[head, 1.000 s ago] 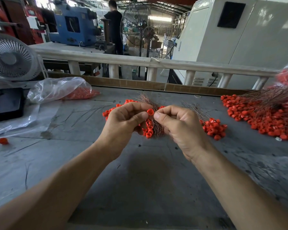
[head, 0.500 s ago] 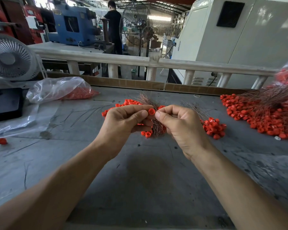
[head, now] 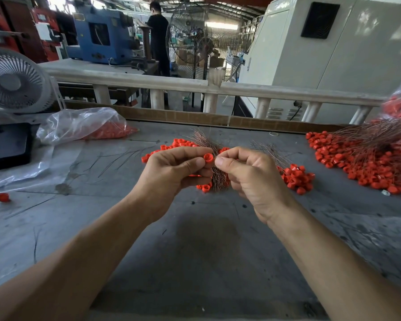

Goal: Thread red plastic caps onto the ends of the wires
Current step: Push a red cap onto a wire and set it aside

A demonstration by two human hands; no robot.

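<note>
Above the grey bench [head: 206, 251], my left hand [head: 171, 172] pinches a red cap [head: 208, 157]; my right hand [head: 248, 172] pinches one wire (barely visible), best fed straight.

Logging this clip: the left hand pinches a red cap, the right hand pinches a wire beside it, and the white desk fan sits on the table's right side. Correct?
Not quite. In the head view the white desk fan sits on the table's left side. The left hand does pinch a red cap, and the right hand a wire beside it.

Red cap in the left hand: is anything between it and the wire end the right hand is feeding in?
Nothing visible does. The left hand pinches the red cap right beside the right hand's fingertips; the wire itself is too thin to make out there.
</note>
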